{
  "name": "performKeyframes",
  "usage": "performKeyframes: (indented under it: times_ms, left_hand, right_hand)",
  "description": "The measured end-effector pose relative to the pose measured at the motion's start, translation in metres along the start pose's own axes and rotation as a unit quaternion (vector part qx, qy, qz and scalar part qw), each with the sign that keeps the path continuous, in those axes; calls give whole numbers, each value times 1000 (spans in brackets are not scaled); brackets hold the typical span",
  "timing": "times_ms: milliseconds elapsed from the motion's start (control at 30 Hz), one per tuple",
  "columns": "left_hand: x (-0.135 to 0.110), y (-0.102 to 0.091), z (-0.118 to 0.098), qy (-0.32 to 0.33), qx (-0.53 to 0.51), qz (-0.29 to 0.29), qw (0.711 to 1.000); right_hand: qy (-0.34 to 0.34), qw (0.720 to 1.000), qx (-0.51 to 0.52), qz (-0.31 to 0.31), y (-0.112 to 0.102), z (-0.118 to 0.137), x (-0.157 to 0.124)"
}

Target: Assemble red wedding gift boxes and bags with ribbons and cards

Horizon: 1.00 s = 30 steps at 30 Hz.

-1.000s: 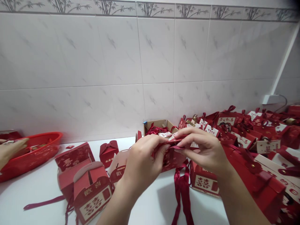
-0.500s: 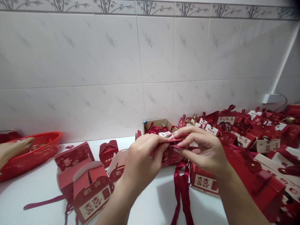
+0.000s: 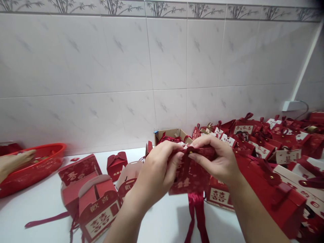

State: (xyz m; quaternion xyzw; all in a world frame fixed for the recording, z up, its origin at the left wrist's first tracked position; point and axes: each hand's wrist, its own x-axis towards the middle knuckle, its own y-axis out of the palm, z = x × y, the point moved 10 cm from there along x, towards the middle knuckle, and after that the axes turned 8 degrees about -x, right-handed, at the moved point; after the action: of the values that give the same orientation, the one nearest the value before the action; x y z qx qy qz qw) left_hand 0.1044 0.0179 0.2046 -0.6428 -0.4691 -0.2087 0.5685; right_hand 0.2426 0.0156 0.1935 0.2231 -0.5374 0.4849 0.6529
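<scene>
The head camera (close above the table (image 3: 162, 224)) faces forward-down toward the tiled wall (image 3: 121, 64).

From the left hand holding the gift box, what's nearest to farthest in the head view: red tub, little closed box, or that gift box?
1. Gift box, in the left hand.
2. Little closed box, left of the hand.
3. Red tub, far left.

I have my left hand (image 3: 157, 165) and right hand (image 3: 222, 160) close together, fingers (image 3: 212, 140) bent, both pinching, forearms (image 3: 127, 217) slanting inward.
</scene>
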Motion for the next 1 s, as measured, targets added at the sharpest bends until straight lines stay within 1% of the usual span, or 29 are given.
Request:
performKeyframes:
  times_ms: [33, 67, 133, 200, 233, 267, 333, 367, 433, 500, 533, 600, 700, 867, 1000]
  left_hand:
    - [0, 0, 5, -23, 13, -8, 1000]
    - [-1, -3, 6, -30, 31, -31, 999]
    - [-3, -8, 5, -13, 73, -85, 994]
    - [-5, -6, 4, 2, 95, -112, 989]
    - [-5, -5, 7, -4, 79, -118, 990]
    - [-5, -4, 11, -17, 39, -124, 991]
    - [-6, -6, 17, -36, -80, -140, 986]
    - [-6, -7, 16, -31, -137, -135, 981]
    - [-3, -5, 6, 8, -205, -86, 975]
    - [-2, -5, -8, 59, -225, -33, 972]
    - [-3, -8, -13, 80, -235, -23, 968]
    - [-6, -14, -18, 115, -260, -26, 958]
    - [-10, -15, -27, 170, -268, -25, 948]
    - [-18, -17, -43, 262, -180, -49, 947]
    - [-21, -20, -50, 284, -102, -64, 951]
  right_hand:
    - [13, 1000, -16, -20, -2, -3, 0]
    - [25, 998, -32, -41, -5, -6, 0]
    - [43, 994, -62, -82, -12, -11, -1]
    - [34, 991, -73, -108, -17, -10, -1]
    - [12, 992, -62, -110, -18, -6, -1]
    - [-21, 993, -42, -105, -17, 0, 0]
    - [-106, 991, 1, -82, -13, 18, 0]
    - [-147, 986, 15, -71, -12, 27, -1]
    - [-205, 977, 18, -61, -12, 42, -5]
    - [-239, 969, 3, -62, -14, 54, -9]
    - [-251, 966, -6, -61, -15, 60, -11]
    - [-265, 962, -25, -59, -16, 69, -14]
    - [-264, 962, -42, -57, -17, 76, -14]
    - [-269, 961, -44, -49, -19, 79, -12]
    - [-278, 960, -24, -35, -17, 79, -12]
